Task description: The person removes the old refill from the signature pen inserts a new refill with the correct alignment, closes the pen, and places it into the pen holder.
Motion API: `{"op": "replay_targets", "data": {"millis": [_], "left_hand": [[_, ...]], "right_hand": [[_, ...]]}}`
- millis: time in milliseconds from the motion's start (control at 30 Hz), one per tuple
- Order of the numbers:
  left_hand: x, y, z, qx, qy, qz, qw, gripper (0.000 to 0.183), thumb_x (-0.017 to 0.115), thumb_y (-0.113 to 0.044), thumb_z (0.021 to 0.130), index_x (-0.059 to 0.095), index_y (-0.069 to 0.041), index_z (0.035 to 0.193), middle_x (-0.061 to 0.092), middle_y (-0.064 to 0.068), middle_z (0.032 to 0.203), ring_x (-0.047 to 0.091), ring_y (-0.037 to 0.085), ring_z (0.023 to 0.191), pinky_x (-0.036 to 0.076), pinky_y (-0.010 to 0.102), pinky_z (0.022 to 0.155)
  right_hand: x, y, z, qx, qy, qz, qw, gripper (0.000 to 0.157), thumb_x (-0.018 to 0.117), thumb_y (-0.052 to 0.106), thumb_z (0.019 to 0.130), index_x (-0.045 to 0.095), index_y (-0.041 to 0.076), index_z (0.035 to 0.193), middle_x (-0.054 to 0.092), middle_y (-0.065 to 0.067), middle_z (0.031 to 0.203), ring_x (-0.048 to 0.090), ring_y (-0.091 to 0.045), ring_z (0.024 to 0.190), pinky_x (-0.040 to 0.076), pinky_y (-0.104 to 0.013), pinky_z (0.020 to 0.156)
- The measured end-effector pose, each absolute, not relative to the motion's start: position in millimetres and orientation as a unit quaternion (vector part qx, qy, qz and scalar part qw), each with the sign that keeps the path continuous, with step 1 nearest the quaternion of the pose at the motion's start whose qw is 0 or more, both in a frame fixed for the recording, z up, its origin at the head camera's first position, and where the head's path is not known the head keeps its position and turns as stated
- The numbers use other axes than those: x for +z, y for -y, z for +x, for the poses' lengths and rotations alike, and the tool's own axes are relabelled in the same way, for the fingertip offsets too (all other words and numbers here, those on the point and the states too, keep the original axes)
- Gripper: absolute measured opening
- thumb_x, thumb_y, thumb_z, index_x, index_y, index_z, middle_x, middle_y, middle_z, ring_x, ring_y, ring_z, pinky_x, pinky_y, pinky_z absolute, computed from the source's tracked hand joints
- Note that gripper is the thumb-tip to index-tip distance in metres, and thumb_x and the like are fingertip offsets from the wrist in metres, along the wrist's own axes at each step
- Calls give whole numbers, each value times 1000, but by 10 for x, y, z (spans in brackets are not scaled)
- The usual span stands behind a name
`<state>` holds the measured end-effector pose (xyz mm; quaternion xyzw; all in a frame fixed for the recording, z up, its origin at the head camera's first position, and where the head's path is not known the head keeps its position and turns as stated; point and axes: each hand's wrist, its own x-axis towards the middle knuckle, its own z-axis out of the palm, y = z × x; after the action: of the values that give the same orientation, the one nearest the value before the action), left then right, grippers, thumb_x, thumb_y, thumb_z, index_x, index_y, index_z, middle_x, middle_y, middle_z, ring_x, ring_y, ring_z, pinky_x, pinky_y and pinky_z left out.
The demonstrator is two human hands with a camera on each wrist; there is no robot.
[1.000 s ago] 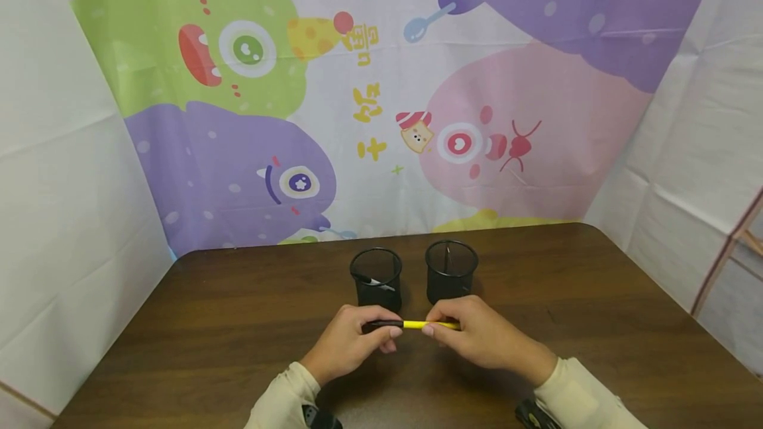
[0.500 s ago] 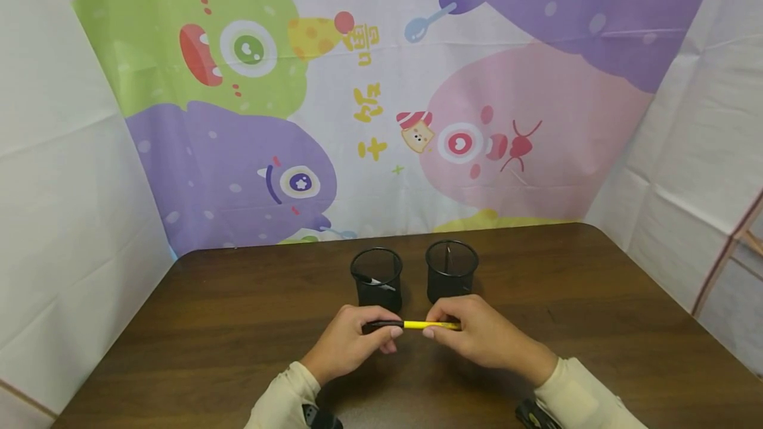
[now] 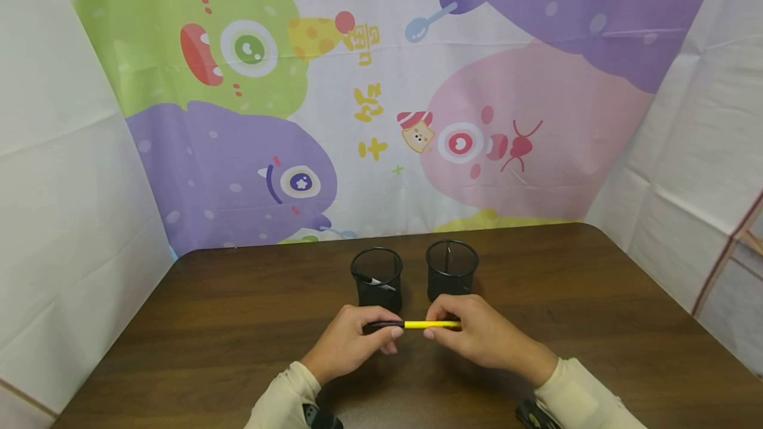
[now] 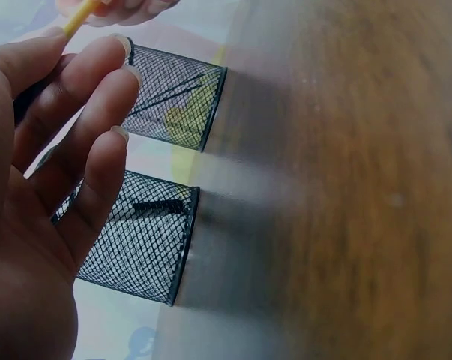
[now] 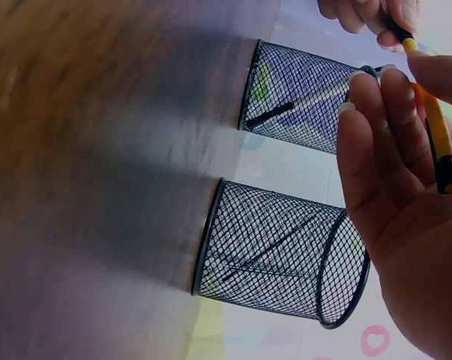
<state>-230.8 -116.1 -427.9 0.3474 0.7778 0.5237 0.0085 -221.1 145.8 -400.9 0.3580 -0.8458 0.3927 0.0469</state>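
A slim pen with a yellow barrel and a black end lies level between my two hands, above the table. With thumb and fingers my left hand pinches the black end. My right hand pinches the yellow barrel, whose black tail shows in the right wrist view. Just beyond the left hand stands a black mesh pen cup holding a black-and-white marker. Behind the right hand is a second mesh cup with thin dark sticks inside, their kind unclear.
Both cups stand upright on the brown wooden table. A cartoon-printed cloth hangs behind the table's far edge, and white cloth walls close in the left and right sides.
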Motion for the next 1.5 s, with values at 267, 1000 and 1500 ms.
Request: {"op": "replay_targets", "data": {"millis": [267,1000,1500], "left_hand": [[-4268,1158,-2298,518,-780,350,7,19,69,-30,97,74,-15,107,72,-8,75,70,13,68,58,31,64],[-4275,1147,-2303,520,-777,353,10,18,67,-26,98,74,-10,104,72,-6,75,69,13,68,57,30,65],[-4007,1096,-2118,517,-773,366,-27,9,67,-6,96,73,-2,102,72,7,71,70,17,65,57,28,63]], "right_hand": [[-4001,-1454,-2209,394,845,359,47,19,78,17,89,62,28,92,62,15,80,57,-8,68,51,-27,62],[-3995,-1456,-2209,393,844,364,31,15,76,18,92,63,25,96,63,15,82,58,-5,71,52,-26,65],[-3998,-1463,-2223,389,843,371,13,13,61,29,102,71,24,95,60,15,74,52,-2,62,47,-23,56]]}}
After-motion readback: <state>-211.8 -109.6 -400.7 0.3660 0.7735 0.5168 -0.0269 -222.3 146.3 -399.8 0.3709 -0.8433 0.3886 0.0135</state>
